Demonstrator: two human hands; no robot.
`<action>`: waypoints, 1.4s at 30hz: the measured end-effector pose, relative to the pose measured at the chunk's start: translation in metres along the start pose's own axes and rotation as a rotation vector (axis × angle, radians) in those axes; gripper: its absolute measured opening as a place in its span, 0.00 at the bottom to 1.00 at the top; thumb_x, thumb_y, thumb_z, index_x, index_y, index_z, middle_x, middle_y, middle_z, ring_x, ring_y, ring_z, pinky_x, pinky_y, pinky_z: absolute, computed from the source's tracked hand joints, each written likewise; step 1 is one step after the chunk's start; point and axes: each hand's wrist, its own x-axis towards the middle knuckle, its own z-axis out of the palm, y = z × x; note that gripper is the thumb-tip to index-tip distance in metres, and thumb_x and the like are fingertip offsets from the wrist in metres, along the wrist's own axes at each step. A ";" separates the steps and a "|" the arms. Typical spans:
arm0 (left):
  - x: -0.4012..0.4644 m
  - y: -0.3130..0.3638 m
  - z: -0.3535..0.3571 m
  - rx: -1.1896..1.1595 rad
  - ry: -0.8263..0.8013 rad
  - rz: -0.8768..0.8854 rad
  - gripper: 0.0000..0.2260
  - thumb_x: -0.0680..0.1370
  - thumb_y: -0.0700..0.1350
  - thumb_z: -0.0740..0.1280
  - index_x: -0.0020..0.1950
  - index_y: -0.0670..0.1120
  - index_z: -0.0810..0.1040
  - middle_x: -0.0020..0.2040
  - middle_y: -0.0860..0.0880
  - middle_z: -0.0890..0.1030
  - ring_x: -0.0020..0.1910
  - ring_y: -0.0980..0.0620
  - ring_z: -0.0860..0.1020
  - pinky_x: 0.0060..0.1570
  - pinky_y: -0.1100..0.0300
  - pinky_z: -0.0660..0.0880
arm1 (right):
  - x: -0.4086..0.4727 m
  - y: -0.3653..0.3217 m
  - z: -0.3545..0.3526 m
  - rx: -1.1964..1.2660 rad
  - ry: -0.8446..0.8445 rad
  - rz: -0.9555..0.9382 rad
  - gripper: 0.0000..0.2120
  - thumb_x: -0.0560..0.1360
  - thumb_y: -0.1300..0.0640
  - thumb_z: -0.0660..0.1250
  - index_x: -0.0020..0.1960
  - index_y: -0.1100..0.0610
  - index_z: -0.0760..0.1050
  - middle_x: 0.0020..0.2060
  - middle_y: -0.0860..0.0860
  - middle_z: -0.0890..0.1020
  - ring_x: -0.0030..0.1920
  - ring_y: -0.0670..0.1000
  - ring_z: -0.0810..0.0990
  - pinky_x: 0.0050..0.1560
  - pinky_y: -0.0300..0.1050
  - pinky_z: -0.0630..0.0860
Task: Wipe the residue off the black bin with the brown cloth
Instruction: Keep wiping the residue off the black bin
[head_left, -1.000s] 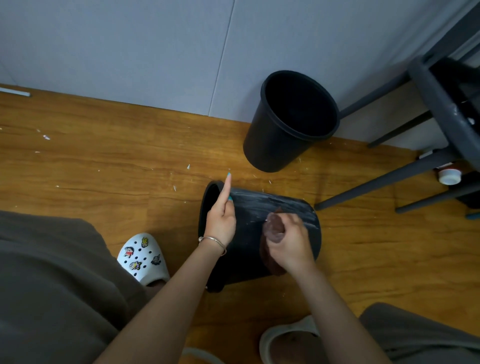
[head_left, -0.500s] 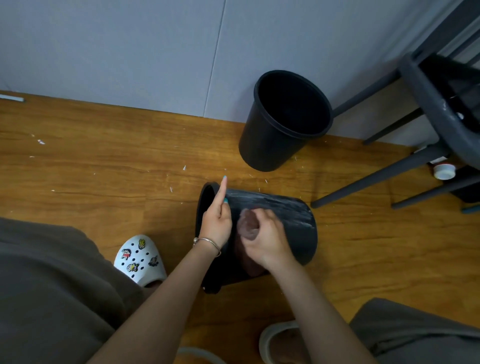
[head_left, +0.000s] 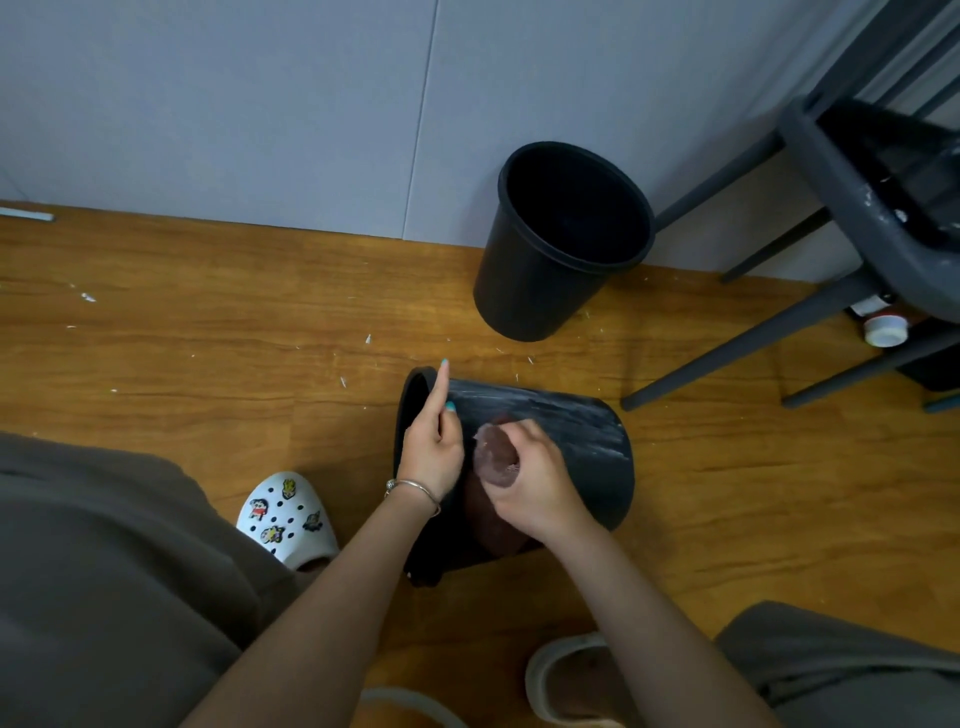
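Note:
A black bin (head_left: 582, 431) lies on its side on the wooden floor, its mouth facing left. White residue streaks its upper wall, mostly toward the base end on the right. My right hand (head_left: 540, 488) grips a bunched brown cloth (head_left: 493, 454) and presses it against the bin's wall near the middle. More of the cloth hangs below my palm. My left hand (head_left: 431, 452) holds the bin at its rim, index finger straight along the rim and thumb on the outer wall.
A second black bin (head_left: 535, 275) stands upright against the grey wall behind. A dark chair (head_left: 857, 208) with slanting legs (head_left: 727, 358) fills the right side, and a white-capped bottle (head_left: 885, 328) sits under it. My feet are in a white clog (head_left: 283, 517) and a slipper (head_left: 566, 675). White crumbs dot the floor.
My right hand slid the cloth leftward along the bin's wall, toward my left hand, then stayed about there. The left hand has kept its hold on the rim.

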 end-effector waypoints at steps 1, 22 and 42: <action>-0.001 0.001 0.000 -0.007 -0.003 0.002 0.26 0.82 0.39 0.54 0.76 0.61 0.55 0.29 0.49 0.64 0.24 0.59 0.62 0.29 0.66 0.65 | -0.004 0.011 -0.005 0.033 0.015 0.027 0.14 0.73 0.55 0.71 0.58 0.51 0.76 0.52 0.46 0.73 0.54 0.45 0.73 0.57 0.38 0.72; -0.003 0.012 -0.004 0.008 -0.069 -0.053 0.24 0.82 0.37 0.54 0.76 0.56 0.60 0.27 0.53 0.63 0.24 0.59 0.62 0.28 0.69 0.67 | -0.053 0.123 -0.017 -0.025 0.235 0.377 0.08 0.72 0.58 0.71 0.50 0.55 0.76 0.49 0.53 0.75 0.52 0.56 0.77 0.49 0.44 0.71; -0.010 0.036 -0.052 -0.003 -0.223 -0.269 0.30 0.83 0.45 0.57 0.77 0.59 0.42 0.74 0.54 0.57 0.72 0.51 0.62 0.66 0.60 0.61 | -0.045 0.079 0.008 0.132 0.335 0.240 0.26 0.67 0.54 0.78 0.64 0.49 0.76 0.57 0.44 0.67 0.64 0.52 0.65 0.61 0.42 0.67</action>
